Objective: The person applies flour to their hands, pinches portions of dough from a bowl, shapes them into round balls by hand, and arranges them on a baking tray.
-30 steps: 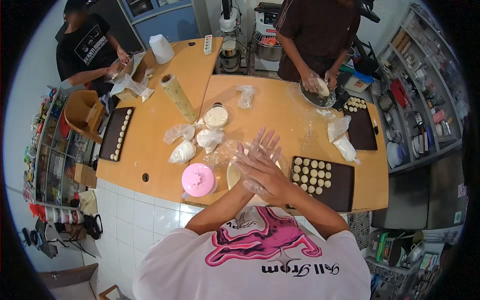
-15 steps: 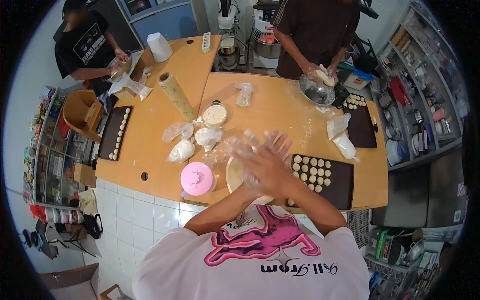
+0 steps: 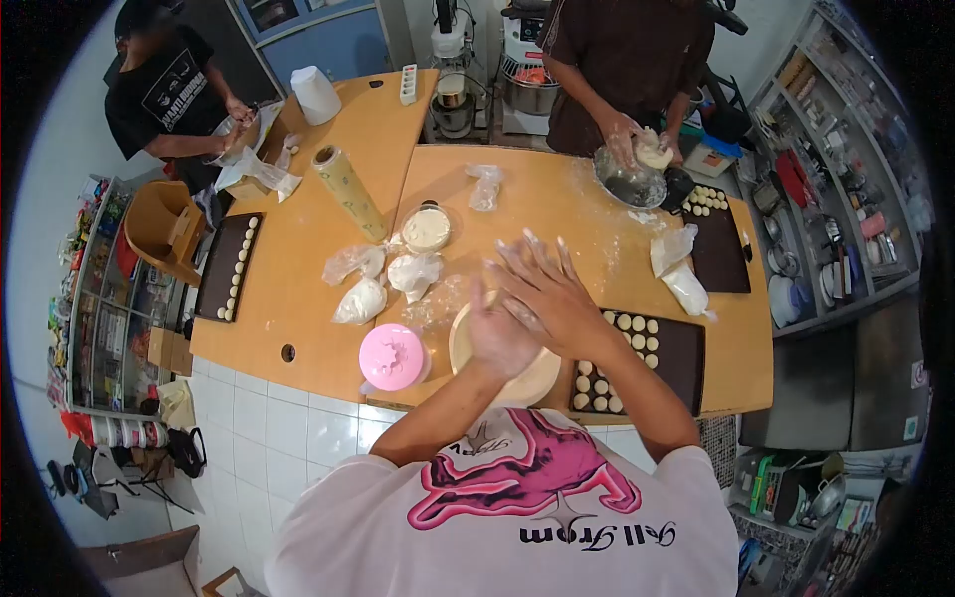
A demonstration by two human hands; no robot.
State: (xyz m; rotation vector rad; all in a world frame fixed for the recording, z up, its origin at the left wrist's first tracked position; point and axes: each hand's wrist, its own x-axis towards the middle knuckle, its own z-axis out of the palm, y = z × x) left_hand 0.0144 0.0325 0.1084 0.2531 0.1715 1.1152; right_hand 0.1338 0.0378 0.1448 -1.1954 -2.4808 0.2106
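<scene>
Cream bowl point(image 3: 538, 382) beneath overlapping hands point(image 3: 550, 306); dark tray point(image 3: 680, 370) beside.

This looks like a small bakery kitchen. Across the wooden worktop point(image 3: 537, 214) lie dark baking trays point(image 3: 681, 368) with small round dough balls point(image 3: 638, 341), plastic bags of white powder point(image 3: 361, 301), a wide bowl point(image 3: 537, 386) and a large roll of film point(image 3: 348, 194). Big mixers point(image 3: 524, 60) stand behind it. At the right, metal shelves point(image 3: 846, 310) are packed with kitchenware; opposite, a person point(image 3: 627, 65) handles dough point(image 3: 654, 152) over a metal bowl point(image 3: 637, 191).
</scene>
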